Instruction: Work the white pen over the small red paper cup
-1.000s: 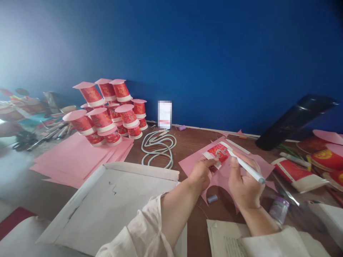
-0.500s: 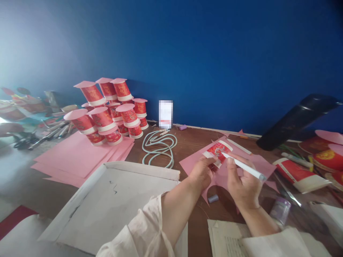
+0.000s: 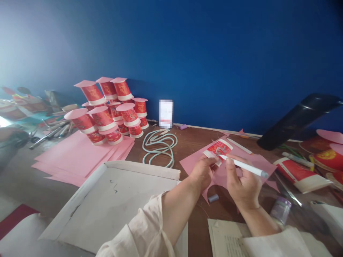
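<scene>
My left hand (image 3: 203, 173) is closed on a red paper cup (image 3: 215, 147) with a white rim and a pale curling pattern, which lies tilted above pink paper (image 3: 193, 160). In my right hand (image 3: 245, 184) is a white marker (image 3: 250, 168), its tip at the lower part of the cup's red side. A small grey-purple cap (image 3: 213, 198) lies on the table between my wrists. Just behind the right hand, another white pen (image 3: 241, 146) rests on the pink paper. My fingers hide the near part of the cup.
Red cups with pink paper tops (image 3: 128, 114) stand stacked at left on pink sheets (image 3: 66, 157). A pale cable (image 3: 160, 148), white box lid (image 3: 120, 207), black bottle (image 3: 292, 123), flattened red cup (image 3: 300, 176), scissors (image 3: 289, 191) and small jar (image 3: 281, 210) lie around.
The marker's tip has moved slightly down and left across the cup's printed side. Both hands keep their hold, and the surrounding things stay where they were.
</scene>
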The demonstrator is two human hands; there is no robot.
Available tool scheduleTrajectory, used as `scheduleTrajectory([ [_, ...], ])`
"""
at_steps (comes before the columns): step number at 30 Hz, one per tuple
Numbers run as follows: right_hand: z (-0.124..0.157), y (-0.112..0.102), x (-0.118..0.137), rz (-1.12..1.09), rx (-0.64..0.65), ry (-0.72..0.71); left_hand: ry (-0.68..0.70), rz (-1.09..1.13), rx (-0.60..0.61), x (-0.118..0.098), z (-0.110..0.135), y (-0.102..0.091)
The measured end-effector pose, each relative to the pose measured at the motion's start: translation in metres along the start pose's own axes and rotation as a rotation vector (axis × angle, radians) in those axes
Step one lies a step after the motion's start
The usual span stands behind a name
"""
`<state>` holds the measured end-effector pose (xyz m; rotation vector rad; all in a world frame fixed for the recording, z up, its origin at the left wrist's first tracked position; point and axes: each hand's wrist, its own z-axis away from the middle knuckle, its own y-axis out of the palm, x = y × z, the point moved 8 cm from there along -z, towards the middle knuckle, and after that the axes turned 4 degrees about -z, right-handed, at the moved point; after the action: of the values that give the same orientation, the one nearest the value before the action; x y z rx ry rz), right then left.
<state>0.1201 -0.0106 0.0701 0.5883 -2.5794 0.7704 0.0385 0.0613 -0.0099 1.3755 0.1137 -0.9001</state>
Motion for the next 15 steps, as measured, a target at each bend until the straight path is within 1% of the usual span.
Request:
scheduleTrajectory([
  [6,0.0016,0.0023,-0.0017,-0.003,0.024,-0.008,0.019,-0.021,0.027,-0.0011,0.0010,0.0029],
  [15,-0.0005,0.0058,0.0019,0.011,0.054,-0.020,0.061,-0.052,0.067,0.0003,-0.0017,0.0020],
])
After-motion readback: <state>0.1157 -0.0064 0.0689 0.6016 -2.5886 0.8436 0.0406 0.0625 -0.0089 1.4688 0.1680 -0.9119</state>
